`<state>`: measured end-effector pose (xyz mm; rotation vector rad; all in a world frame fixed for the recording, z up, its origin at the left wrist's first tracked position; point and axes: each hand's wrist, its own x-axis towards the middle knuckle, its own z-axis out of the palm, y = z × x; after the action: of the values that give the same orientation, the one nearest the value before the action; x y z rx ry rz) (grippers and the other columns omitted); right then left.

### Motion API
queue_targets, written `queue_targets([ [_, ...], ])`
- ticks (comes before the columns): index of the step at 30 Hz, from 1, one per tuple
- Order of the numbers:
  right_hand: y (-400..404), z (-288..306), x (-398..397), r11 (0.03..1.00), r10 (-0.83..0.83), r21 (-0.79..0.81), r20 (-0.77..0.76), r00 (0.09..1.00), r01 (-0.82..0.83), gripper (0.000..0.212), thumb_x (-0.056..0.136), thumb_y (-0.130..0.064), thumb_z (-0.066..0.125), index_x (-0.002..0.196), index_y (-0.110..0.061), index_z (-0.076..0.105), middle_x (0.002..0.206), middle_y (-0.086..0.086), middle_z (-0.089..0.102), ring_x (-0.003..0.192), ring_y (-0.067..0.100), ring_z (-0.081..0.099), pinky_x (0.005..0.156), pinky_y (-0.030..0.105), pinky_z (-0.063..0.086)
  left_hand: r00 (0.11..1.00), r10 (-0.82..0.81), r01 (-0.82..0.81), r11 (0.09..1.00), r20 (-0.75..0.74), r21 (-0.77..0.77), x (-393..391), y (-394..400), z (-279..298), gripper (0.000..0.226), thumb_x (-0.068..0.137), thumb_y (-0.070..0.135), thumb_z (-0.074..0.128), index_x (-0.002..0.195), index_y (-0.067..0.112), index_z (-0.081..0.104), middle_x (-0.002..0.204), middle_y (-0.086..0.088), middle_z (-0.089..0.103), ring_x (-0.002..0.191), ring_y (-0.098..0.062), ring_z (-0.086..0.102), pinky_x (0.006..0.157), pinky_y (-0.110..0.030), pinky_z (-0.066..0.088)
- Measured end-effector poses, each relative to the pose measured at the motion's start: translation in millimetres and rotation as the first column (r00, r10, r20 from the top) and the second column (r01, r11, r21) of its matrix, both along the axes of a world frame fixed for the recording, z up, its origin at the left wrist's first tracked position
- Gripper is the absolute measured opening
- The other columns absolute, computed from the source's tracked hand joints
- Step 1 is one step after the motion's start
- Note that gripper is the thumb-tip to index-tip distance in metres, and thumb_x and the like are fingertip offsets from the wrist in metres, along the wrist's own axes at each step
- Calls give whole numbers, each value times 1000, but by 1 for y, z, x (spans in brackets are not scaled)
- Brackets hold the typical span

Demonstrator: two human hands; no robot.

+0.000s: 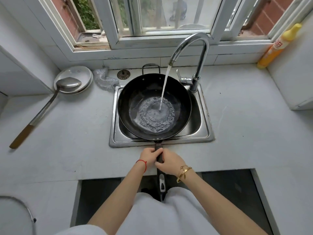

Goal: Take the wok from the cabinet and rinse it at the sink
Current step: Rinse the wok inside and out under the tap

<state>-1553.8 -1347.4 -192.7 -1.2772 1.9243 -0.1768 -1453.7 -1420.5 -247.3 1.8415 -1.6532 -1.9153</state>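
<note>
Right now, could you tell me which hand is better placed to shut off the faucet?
The right hand, probably. The faucet lever sits at the sink's far right corner, on that hand's side. The left hand also grips the wok handle and could hold it.

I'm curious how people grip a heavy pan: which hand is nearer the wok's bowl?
Left. The left hand grips the handle closer to the wok bowl, just past the sink rim. The right hand grips slightly farther back, toward the person.
</note>
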Motion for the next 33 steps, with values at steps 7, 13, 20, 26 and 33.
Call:
queue_targets([
  [7,3,-16,23,981,-155,105,-95,983,165,38,89,-39,53,115,-11,56,106,12,68,93,30,66,73,33,51,999,43,-43,999,-17,30,-3,2,0,28,83,43,69,70,17,69,73,-7,66,73,-24,60,78,-38,51],
  [13,6,-29,42,807,-590,115,215,778,579,20,91,-27,53,87,-8,61,64,6,63,45,18,59,42,26,50,992,91,-84,993,-85,82,-2,5,-6,36,77,49,69,78,13,74,84,-6,75,85,-26,69,86,-40,56],
  [20,14,-31,49,650,-738,122,335,586,750,31,92,-32,56,73,-8,60,53,5,57,34,14,53,34,19,41,938,243,-178,950,-248,257,-5,11,4,24,97,19,56,97,-3,66,87,-9,69,78,-18,66,68,-21,57],
  [26,22,-27,42,652,-728,-7,273,629,758,33,89,-33,57,63,-13,60,55,5,60,47,24,59,41,31,49,883,350,-238,909,-314,343,-16,22,16,18,99,11,52,98,-4,61,85,-10,63,75,-17,61,59,-19,56],
  [33,27,-19,36,730,-649,-108,199,734,675,32,87,-33,58,58,-19,56,57,2,60,55,22,58,46,26,40,832,406,-256,886,-379,388,-20,25,24,17,99,11,50,93,0,63,86,-8,63,76,-17,60,73,-26,52],
])
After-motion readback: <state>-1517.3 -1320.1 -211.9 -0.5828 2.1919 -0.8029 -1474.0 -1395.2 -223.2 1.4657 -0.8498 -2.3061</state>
